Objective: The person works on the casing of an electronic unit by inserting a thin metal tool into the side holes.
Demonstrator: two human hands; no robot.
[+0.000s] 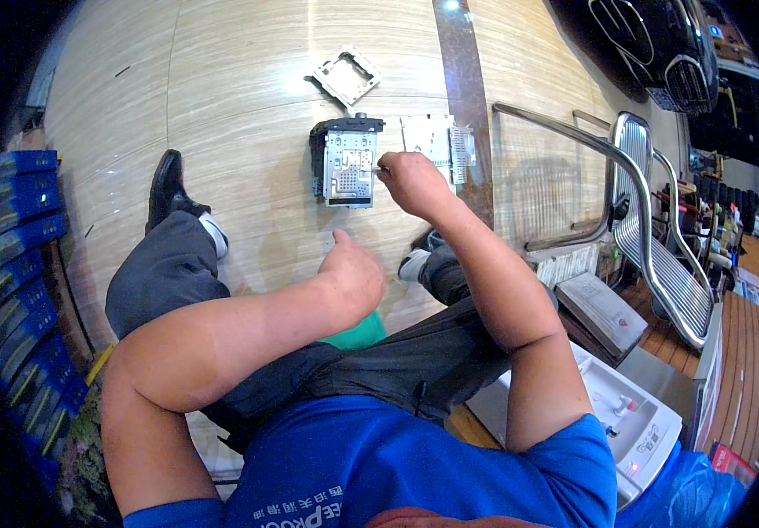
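Observation:
On the floor stands a boxy metal car stereo unit (351,167) with a dark, knobbed front panel. My right hand (416,185) is at its right side, fingers pinched on a small, thin, dark object (382,169) that points at the casing; its kind is unclear. My left hand (353,271) is below the unit, apart from it, with one digit sticking up and the others curled out of sight. Whether it holds anything is hidden. A flat pale metal plate (425,141) lies right of the unit, and a white square frame (346,77) lies beyond it.
A metal bench (630,176) with tubular legs stands at the right. Blue boxes (27,211) are stacked along the left edge. A white plastic tray (652,440) is beside my right arm. A green object (355,333) shows below my left hand. My shoe (166,189) rests on the floor.

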